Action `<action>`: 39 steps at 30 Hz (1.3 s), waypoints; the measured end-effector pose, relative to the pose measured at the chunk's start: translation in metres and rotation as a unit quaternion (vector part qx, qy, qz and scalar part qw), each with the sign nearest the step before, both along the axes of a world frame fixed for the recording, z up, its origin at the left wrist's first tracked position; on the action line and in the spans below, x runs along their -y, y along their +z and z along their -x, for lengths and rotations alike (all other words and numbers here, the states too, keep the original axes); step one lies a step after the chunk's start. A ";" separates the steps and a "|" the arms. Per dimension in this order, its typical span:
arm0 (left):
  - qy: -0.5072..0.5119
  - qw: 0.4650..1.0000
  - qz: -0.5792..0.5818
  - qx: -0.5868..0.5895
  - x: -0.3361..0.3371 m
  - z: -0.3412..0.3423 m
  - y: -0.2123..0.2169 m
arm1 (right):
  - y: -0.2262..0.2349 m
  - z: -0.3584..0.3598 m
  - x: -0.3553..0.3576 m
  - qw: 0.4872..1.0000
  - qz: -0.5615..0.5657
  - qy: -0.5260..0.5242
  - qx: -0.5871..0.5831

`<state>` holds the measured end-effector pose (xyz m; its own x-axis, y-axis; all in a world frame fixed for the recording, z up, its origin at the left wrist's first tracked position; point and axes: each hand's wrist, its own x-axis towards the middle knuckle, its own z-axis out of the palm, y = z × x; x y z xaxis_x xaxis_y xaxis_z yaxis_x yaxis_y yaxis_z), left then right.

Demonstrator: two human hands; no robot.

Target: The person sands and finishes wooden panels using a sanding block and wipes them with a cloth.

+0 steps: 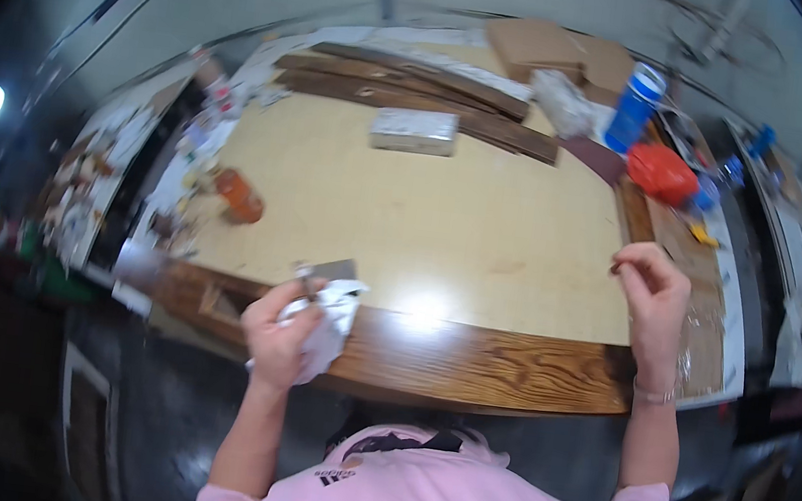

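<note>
My left hand [279,331] is closed around a crumpled white cloth or paper [329,327]. A flat grey piece like a scraper blade [335,268] juts out beyond its fingers; its grip is hidden. Below that hand lies a long, glossy, brown wood-grain board [477,365] along the table's near edge. My right hand [655,287] is raised over the table's right side, thumb and fingers pinched together. A tiny dark brown bit shows at its fingertips, too small to name.
On the cream tabletop [405,221] stand a bottle of orange-brown liquid [239,197] at left and a pale block [413,132] farther back. Several dark wooden strips [410,91] lie behind. A blue bottle [636,109], red bag [663,175] and cardboard boxes [536,49] crowd the back right.
</note>
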<state>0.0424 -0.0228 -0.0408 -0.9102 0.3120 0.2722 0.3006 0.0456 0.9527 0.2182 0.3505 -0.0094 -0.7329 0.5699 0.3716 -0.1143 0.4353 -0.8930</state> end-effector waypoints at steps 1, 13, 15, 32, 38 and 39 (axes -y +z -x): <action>-0.030 1.000 0.005 0.008 -0.002 -0.002 0.006 | 0.016 0.016 0.032 0.998 -0.015 0.068 -0.001; -0.138 0.962 0.027 -0.235 0.141 0.069 0.031 | 0.040 0.180 0.325 0.896 0.146 0.411 0.086; -0.081 0.951 0.112 -0.276 0.187 0.089 0.027 | 0.042 0.217 0.361 0.866 0.211 0.445 0.085; -0.085 0.957 0.137 -0.243 0.315 0.161 -0.035 | -0.005 0.473 0.598 0.746 -0.447 0.489 0.069; -0.097 0.958 0.111 -0.244 0.316 0.166 -0.041 | 0.006 0.463 0.601 0.782 -0.400 0.465 0.111; -0.100 0.959 0.108 -0.244 0.316 0.167 -0.042 | 0.006 0.458 0.604 0.748 -0.381 0.540 0.058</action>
<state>-0.1249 -0.3391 -0.0824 -0.6074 0.5637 0.5597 0.7313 0.1217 0.6711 -0.2402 -0.2534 -0.0032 -0.6646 -0.7239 0.1854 -0.7086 0.5319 -0.4636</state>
